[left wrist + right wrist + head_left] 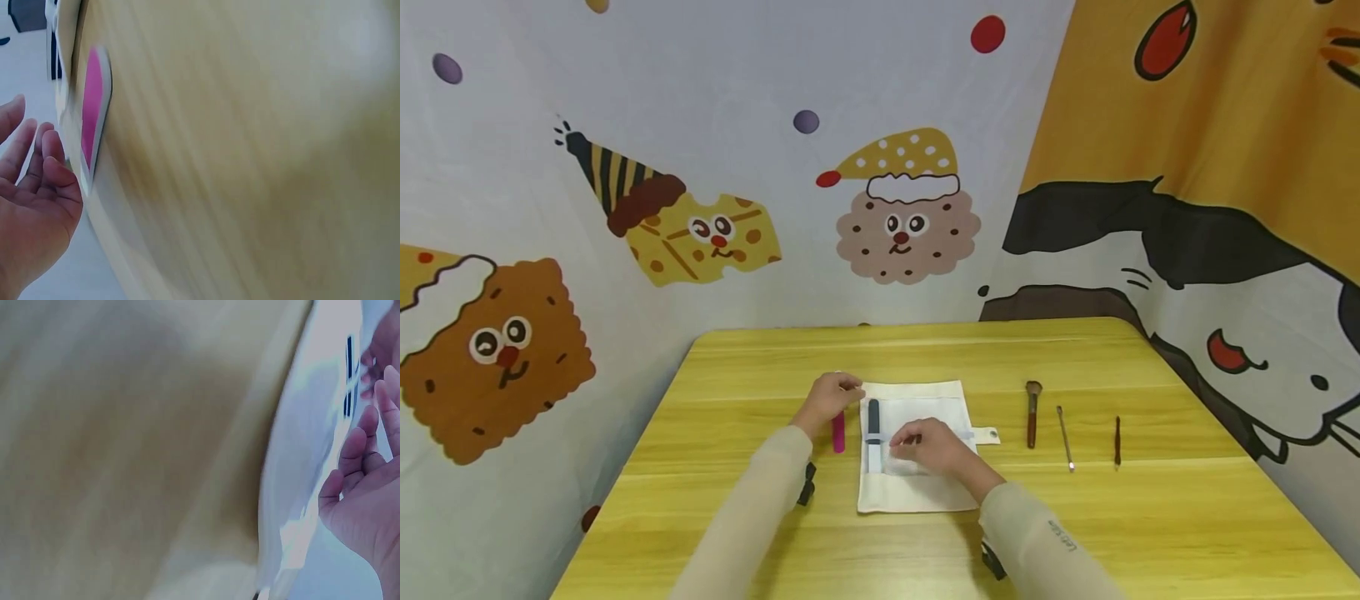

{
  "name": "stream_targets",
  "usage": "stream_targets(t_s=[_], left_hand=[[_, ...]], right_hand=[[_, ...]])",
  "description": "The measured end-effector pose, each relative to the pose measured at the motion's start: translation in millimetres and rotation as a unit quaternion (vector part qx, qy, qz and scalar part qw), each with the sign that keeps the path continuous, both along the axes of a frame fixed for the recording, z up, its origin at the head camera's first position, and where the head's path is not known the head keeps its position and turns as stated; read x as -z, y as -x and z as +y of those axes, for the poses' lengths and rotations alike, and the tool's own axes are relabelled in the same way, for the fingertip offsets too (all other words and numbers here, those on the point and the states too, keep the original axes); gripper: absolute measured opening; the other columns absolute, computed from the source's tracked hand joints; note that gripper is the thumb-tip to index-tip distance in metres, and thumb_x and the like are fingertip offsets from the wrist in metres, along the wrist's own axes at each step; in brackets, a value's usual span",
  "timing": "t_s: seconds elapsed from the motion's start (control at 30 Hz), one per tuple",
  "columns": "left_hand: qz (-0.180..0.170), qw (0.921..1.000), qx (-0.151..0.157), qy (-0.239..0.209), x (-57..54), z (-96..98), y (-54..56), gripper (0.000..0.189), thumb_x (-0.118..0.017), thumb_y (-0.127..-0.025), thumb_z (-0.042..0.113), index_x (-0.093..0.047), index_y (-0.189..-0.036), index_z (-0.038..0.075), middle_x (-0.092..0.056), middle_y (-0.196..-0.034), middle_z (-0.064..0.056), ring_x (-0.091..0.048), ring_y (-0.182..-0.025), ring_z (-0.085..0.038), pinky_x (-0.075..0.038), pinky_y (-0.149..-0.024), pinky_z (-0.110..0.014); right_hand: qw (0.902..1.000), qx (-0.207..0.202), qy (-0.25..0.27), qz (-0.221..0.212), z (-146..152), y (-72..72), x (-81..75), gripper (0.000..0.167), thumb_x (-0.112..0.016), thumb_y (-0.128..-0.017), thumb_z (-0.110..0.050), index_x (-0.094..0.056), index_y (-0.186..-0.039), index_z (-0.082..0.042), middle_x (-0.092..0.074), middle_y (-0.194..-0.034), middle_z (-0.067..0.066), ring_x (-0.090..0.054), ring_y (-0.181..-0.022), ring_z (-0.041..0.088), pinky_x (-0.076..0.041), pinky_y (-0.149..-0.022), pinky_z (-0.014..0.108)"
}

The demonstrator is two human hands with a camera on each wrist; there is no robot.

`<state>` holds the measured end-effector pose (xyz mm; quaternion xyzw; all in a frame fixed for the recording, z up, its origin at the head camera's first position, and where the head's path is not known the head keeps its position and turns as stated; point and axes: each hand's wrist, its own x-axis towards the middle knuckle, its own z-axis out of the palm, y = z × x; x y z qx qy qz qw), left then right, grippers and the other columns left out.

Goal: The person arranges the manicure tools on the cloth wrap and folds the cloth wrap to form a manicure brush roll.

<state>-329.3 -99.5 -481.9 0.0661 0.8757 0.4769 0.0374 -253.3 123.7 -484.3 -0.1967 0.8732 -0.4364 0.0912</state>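
Observation:
An off-white fabric pouch [917, 494] lies unfolded on the table. A dark flat strip [874, 417] with a pale lower part lies along its left side, under a thin band. My left hand [831, 398] hovers at the pouch's upper left edge, fingers loosely bent and holding nothing. Below it a pink nail file [838, 435] lies on the wood; the left wrist view shows this nail file [94, 106] beside the fingers. Over the middle of the pouch is my right hand [931, 446], its relaxed fingers bent and empty in the right wrist view.
Right of the pouch's snap tab [987, 436] lie a brown-handled brush [1032, 417], a thin metal tool [1065, 437] and a small dark red stick [1117, 442]. The wooden table [737, 375] ends at a printed cloth backdrop [737, 100].

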Motion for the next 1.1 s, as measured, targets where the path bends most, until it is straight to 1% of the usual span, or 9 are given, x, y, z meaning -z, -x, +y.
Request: stream_targets(t_s=[0.13,0.3,0.43,0.57,0.67,0.73,0.87,1.0,1.1], left_hand=[[0.007,0.9997,-0.021,-0.01,-2.3,-11.3,3.7,0.028,-0.069,-0.094,0.012,-0.069,-0.117,-0.003,-0.067,-0.107,-0.014,-0.059,-0.098,-0.028,-0.051,-0.086,-0.041],[0.012,0.999,-0.041,-0.01,-1.3,-25.0,10.5,0.032,-0.069,-0.094,0.012,-0.066,-0.122,-0.004,-0.065,-0.113,-0.018,-0.058,-0.106,-0.032,-0.048,-0.092,-0.045],[0.001,0.9984,-0.057,-0.004,1.4,-33.1,17.9,0.038,-0.068,-0.095,0.014,-0.062,-0.128,-0.003,-0.061,-0.122,-0.02,-0.056,-0.113,-0.034,-0.046,-0.097,-0.048],[-0.02,0.9972,-0.073,-0.001,2.5,-37.5,23.9,0.044,-0.069,-0.094,0.017,-0.059,-0.133,-0.001,-0.058,-0.128,-0.022,-0.053,-0.118,-0.036,-0.044,-0.1,-0.049],[-0.034,0.9965,-0.077,0.0,2.9,-38.1,27.2,0.046,-0.07,-0.094,0.019,-0.059,-0.134,0.0,-0.057,-0.13,-0.022,-0.053,-0.119,-0.037,-0.044,-0.101,-0.05],[-0.038,0.9966,-0.073,0.002,3.2,-37.6,28.8,0.046,-0.07,-0.093,0.02,-0.058,-0.134,0.001,-0.057,-0.129,-0.022,-0.053,-0.119,-0.037,-0.043,-0.101,-0.049],[-0.04,0.9976,-0.057,0.005,3.6,-36.0,29.9,0.048,-0.071,-0.093,0.018,-0.057,-0.135,-0.001,-0.058,-0.129,-0.023,-0.054,-0.118,-0.037,-0.043,-0.102,-0.049],[-0.045,0.9978,-0.048,0.006,4.9,-35.1,30.9,0.05,-0.07,-0.093,0.017,-0.055,-0.137,-0.002,-0.056,-0.131,-0.025,-0.052,-0.12,-0.038,-0.042,-0.103,-0.051],[-0.052,0.9973,-0.051,0.007,6.6,-34.3,32.7,0.051,-0.071,-0.093,0.017,-0.055,-0.137,-0.001,-0.054,-0.133,-0.025,-0.051,-0.122,-0.038,-0.041,-0.104,-0.05]], right_hand=[[0.9986,0.051,0.015,-0.002,9.9,10.0,-1.6,0.006,-0.074,-0.089,-0.013,-0.076,-0.092,-0.008,-0.066,-0.082,-0.003,-0.053,-0.075,0.013,-0.045,-0.069,0.03],[0.9916,0.129,0.012,0.001,17.3,19.4,0.2,0.005,-0.076,-0.087,-0.011,-0.077,-0.092,-0.01,-0.065,-0.088,-0.001,-0.054,-0.083,0.016,-0.046,-0.076,0.033],[0.9867,0.162,0.009,-0.011,18.8,21.7,3.1,0.007,-0.075,-0.088,-0.012,-0.076,-0.095,-0.01,-0.063,-0.098,0.003,-0.054,-0.093,0.021,-0.046,-0.084,0.039],[0.986,0.166,0.01,-0.014,18.6,22.3,10.4,0.01,-0.075,-0.087,-0.013,-0.077,-0.096,-0.009,-0.064,-0.101,0.004,-0.055,-0.094,0.021,-0.046,-0.086,0.04],[0.987,0.16,0.007,-0.012,18.6,22.8,16.6,0.01,-0.075,-0.087,-0.012,-0.077,-0.096,-0.009,-0.066,-0.1,0.004,-0.056,-0.093,0.02,-0.047,-0.087,0.04],[0.9878,0.156,0.004,-0.012,18.6,23.4,20.2,0.01,-0.075,-0.087,-0.011,-0.078,-0.096,-0.01,-0.066,-0.101,0.003,-0.057,-0.095,0.02,-0.047,-0.089,0.041],[0.9907,0.136,-0.004,0.01,18.1,24.6,25.5,0.008,-0.076,-0.086,-0.008,-0.078,-0.093,-0.009,-0.066,-0.097,0.003,-0.058,-0.095,0.021,-0.047,-0.09,0.042],[0.9916,0.125,-0.01,0.032,16.8,25.9,29.3,0.007,-0.077,-0.084,-0.007,-0.078,-0.09,-0.009,-0.064,-0.092,0.001,-0.056,-0.091,0.018,-0.047,-0.086,0.038],[0.9913,0.124,-0.019,0.04,15.9,26.0,30.4,0.007,-0.079,-0.083,-0.009,-0.079,-0.09,-0.011,-0.064,-0.091,-0.001,-0.056,-0.089,0.016,-0.046,-0.083,0.037]])
